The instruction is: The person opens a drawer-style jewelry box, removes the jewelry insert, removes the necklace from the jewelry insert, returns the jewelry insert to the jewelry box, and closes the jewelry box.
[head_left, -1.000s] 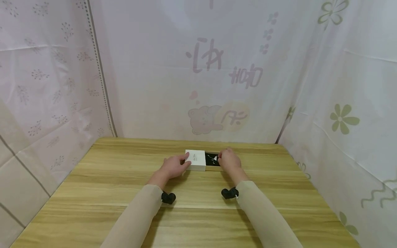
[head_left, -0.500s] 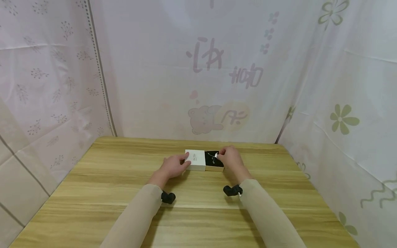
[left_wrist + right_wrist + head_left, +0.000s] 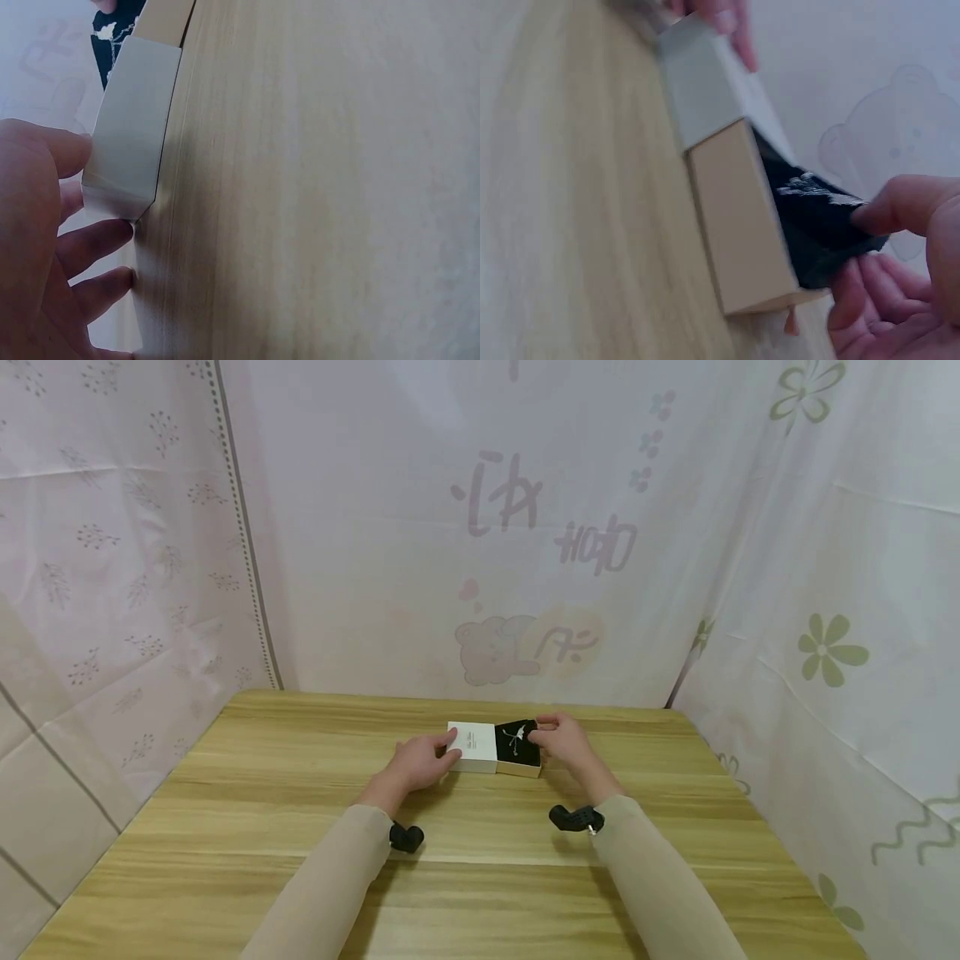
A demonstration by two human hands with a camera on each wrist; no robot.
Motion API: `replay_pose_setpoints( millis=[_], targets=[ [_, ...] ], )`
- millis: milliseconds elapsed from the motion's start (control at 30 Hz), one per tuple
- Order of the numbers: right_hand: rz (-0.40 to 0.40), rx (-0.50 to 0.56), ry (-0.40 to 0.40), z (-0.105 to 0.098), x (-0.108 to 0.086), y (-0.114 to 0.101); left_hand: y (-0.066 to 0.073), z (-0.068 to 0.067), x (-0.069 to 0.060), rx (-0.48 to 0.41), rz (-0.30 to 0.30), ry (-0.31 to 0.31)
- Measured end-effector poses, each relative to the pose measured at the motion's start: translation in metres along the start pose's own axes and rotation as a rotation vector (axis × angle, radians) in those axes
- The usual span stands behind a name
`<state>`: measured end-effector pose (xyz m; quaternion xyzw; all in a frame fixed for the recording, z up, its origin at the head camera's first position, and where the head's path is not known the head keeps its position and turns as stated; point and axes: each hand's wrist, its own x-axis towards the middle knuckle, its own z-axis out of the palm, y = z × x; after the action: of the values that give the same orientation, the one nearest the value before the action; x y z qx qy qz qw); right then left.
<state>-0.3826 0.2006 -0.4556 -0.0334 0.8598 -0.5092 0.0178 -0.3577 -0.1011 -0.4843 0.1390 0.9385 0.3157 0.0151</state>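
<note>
There was wide room over the table (image 3: 480, 902) in front of the box (image 3: 472, 745) — a hand could pass between the sleeves (image 3: 322, 885). Behind the box lay a thin strip, then the cloth (image 3: 360, 543) stood in the way. The left hand (image 3: 420, 762) blocked the box's left end. The right hand (image 3: 566, 743), pinching the pad (image 3: 810, 244), blocked the drawer's (image 3: 739, 225) right end.

Head view looks forward and down from afar; both wrist views, close in, share the box (image 3: 133, 116).
</note>
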Motion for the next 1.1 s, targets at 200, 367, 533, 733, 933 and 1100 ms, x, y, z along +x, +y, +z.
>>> replay_pose_setpoints(
  millis=[200, 367, 533, 733, 933, 1100],
  targets=[
    [0.031, 0.101, -0.106, -0.006, -0.006, -0.006, 0.002, -0.001, -0.001, 0.029, -0.001, -0.015],
    [0.09, 0.051, -0.135, -0.008, -0.007, -0.008, 0.004, -0.002, -0.004, 0.031, 0.0, -0.014],
    [0.113, 0.032, -0.109, -0.007, -0.01, -0.006, 0.005, -0.002, -0.004, 0.026, -0.003, -0.012],
    [0.113, 0.006, -0.028, -0.009, -0.014, -0.004, 0.003, -0.001, -0.001, 0.025, -0.001, -0.014],
    [0.097, 0.03, 0.025, -0.014, -0.014, 0.001, 0.001, 0.001, 0.0, 0.028, 0.001, -0.011],
    [0.071, 0.079, 0.046, -0.016, -0.015, -0.001, 0.0, 0.001, 0.0, 0.031, -0.005, -0.005]
  ],
)
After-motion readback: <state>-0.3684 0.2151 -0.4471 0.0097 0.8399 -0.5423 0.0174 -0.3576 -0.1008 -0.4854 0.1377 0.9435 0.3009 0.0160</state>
